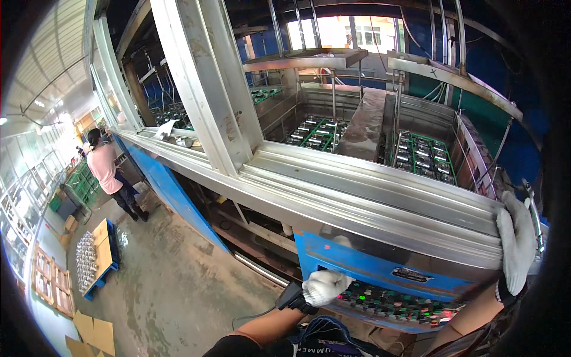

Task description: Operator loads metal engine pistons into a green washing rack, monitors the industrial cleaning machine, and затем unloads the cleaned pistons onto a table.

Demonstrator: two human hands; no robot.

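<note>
My left hand, in a white knit glove with a dark band device on the wrist, is at the blue panel of the machine, beside a dark cutout. Its fingers are curled closed, and what they hold, if anything, is hidden. Just right of it, a control board carries rows of buttons with red and green lights. At the far right my right hand, also gloved in white, lies with its fingers stretched out over the end of the metal sill.
Behind the sill, tanks hold green racks of shiny metal parts below hanging frames. A metal post rises from the sill. Across the wet floor stand a person and a blue pallet with metal parts beside it.
</note>
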